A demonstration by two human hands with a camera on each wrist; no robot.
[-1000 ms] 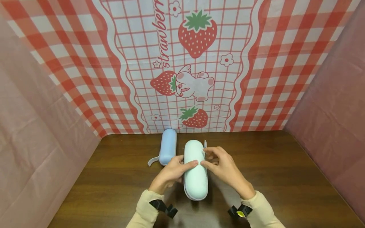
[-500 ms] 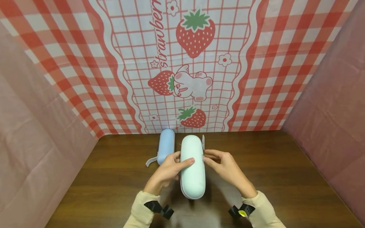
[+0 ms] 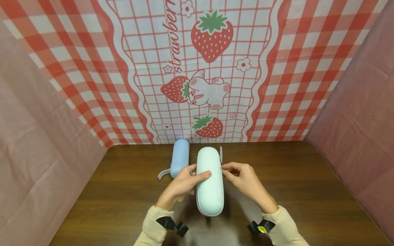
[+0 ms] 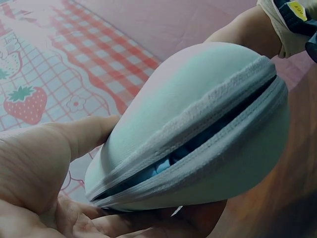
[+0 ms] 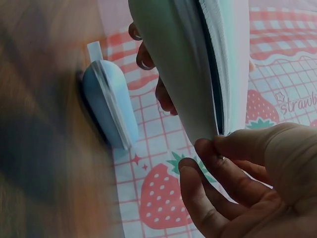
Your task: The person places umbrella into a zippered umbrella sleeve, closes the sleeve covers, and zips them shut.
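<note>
Left hand point(image 3: 181, 184) and right hand point(image 3: 246, 180) are both occupied: the green case point(image 3: 210, 191) is gripped above the surface point(image 3: 292, 177) by the left, thumb on top, and its zip point(image 4: 190, 121), partly open, is pinched by the right thumb and forefinger. Behind, to the left, the blue case point(image 3: 180, 155) is laid near the strawberry cloth point(image 3: 212, 39).
</note>
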